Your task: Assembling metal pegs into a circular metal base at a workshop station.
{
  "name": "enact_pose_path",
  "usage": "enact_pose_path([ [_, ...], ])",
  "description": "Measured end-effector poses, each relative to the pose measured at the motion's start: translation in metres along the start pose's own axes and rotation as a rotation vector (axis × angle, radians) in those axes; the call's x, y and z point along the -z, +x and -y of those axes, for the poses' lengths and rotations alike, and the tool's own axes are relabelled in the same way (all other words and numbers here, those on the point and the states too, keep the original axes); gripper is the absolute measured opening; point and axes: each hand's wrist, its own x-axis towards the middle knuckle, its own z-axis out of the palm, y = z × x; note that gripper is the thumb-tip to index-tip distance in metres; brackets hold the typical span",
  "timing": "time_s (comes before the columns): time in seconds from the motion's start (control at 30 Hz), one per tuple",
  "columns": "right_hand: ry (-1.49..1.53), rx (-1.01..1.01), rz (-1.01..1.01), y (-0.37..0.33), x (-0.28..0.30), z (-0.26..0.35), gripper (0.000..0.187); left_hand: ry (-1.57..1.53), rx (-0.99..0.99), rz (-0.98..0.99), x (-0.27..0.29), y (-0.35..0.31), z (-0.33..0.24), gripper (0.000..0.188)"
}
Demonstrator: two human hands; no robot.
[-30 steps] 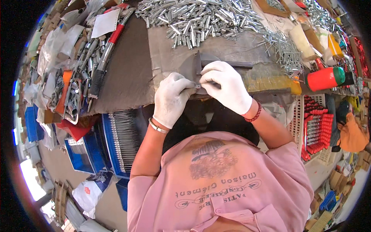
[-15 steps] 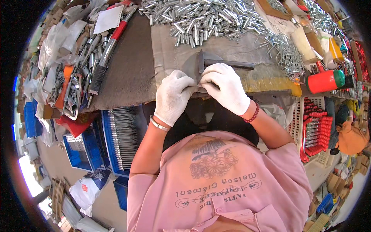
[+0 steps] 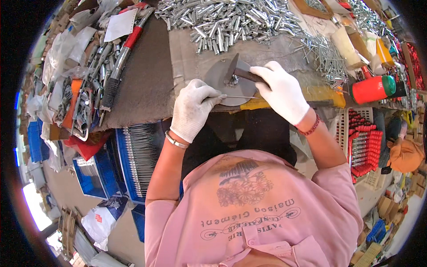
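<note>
In a white knit glove, my left hand pinches a thin metal rod near the bench's front edge. The rod points to the right, and its left end is hidden by my fingers. My right hand, gloved too, is closed round the handle of a hammer. The dark hammer head lies over a round grey plate; whether it touches the plate I cannot tell. Small shiny metal bits show on the plate beside the hammer head.
Piles of short metal tubes and thin pins cover the bench's far side. A red jar with a green lid lies at the right edge. Tools crowd the left. Below stand blue bins of rods and a crate of red-handled parts.
My right hand has left my left hand's fingertips and taken hold of the hammer handle, tilting the hammer. The thin rod now shows, held by my left hand alone.
</note>
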Motion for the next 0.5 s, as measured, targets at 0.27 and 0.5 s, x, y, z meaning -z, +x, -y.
enact_pose_path([
  [0.27,-0.024,0.160,-0.091,-0.043,-0.010,0.027,0.049,-0.027,-0.015,0.015,0.003,0.002,0.000,0.010],
  [0.5,0.228,-0.002,-0.097,-0.022,0.012,0.030,0.049,-0.071,-0.022,0.007,0.002,0.004,0.001,0.012],
])
